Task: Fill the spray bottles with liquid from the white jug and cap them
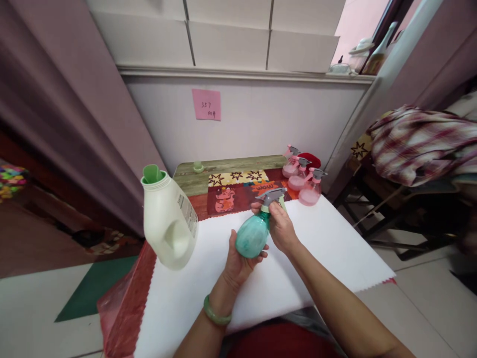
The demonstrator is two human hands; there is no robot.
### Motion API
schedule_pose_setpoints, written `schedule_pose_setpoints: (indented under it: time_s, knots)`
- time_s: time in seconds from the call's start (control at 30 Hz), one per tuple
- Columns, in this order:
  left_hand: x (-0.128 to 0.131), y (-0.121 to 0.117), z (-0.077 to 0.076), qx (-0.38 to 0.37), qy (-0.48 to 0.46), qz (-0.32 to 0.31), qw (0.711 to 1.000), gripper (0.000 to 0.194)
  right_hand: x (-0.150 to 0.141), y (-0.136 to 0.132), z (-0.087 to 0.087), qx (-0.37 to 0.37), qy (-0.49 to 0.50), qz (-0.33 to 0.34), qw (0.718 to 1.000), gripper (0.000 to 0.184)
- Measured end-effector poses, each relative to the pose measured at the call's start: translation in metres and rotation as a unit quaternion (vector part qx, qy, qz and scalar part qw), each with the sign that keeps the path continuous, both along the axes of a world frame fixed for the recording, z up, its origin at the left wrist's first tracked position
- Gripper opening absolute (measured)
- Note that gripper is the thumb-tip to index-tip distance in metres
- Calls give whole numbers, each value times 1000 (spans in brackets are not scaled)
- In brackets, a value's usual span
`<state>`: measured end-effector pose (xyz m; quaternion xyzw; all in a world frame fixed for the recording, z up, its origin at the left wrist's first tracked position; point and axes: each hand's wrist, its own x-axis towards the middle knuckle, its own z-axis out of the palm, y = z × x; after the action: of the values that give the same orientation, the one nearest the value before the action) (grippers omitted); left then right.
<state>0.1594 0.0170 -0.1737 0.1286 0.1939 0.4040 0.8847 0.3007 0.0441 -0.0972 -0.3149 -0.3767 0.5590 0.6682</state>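
Note:
A teal spray bottle [253, 235] with a grey and pale green trigger head [271, 198] is held tilted above the white cloth. My left hand [239, 259], a green bangle on its wrist, cups the round body from below. At the neck, the fingers of my right hand [282, 224] are closed around the collar under the trigger head. To the left stands a large pale green jug [169, 223], its mouth uncapped and showing a green spout inside. Three pink spray bottles [310, 191] stand in a row at the back right.
A small green cap [198, 167] sits on the wood-patterned back edge of the table. Under the white cloth [208, 278] lies a red patterned cover [238, 196]. A pink note [206, 105] is stuck on the wall. Plaid fabric [421, 144] is piled at the right.

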Motion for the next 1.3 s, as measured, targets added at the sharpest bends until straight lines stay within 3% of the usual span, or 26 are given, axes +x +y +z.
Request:
schedule_pose_setpoints:
  time_s: [0.23,0.5,0.77,1.0,1.3]
  knots:
    - [11,-11,1,-74,-12,-25,997,90,-1,1,-6,5,34,-11,999,36]
    - [25,-26,-5,-77,-2,49,996,78,3,4,-36,-74,66,-33,995,40]
    - [28,-29,-4,-63,-19,89,994,54,12,-1,-36,-77,108,-47,990,37]
    - [26,-29,-11,-57,-10,75,995,51,16,-1,-44,-82,67,-52,993,41]
    - [27,-30,-10,-52,5,91,995,50,17,0,-42,-86,58,-36,994,39]
